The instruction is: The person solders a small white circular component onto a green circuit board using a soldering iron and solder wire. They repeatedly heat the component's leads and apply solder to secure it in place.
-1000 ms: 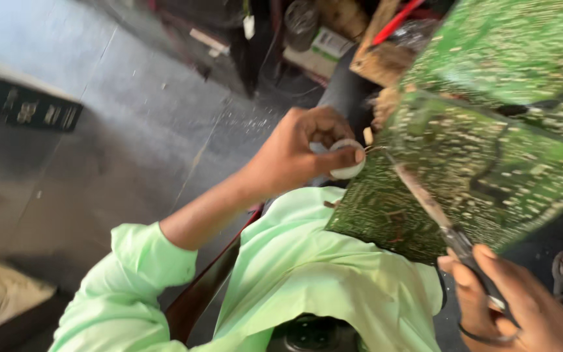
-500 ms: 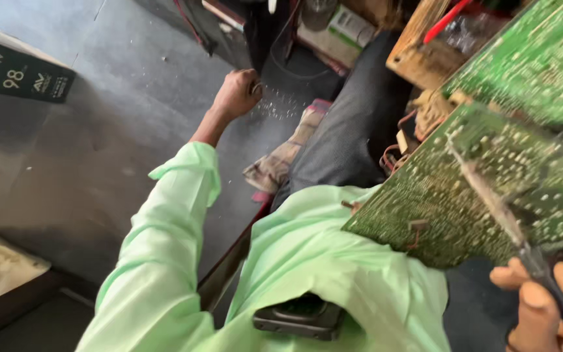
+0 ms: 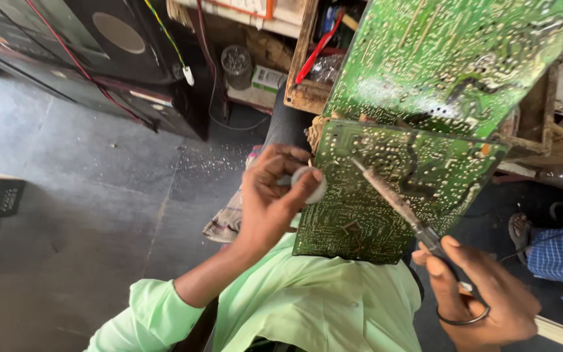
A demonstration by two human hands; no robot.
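A: How should this soldering touch go well?

B: Judging by the pose, keep the green circuit board (image 3: pixel 392 189) steady on the lap and lay only the tip of the soldering iron (image 3: pixel 392 199) on one joint.

A: And the hands?

B: The right hand (image 3: pixel 483 293) grips the iron's handle; the left hand (image 3: pixel 272 199) pinches a small whitish round piece (image 3: pixel 309 184) against the board's left edge. The board's underside is dense with silvery solder points.
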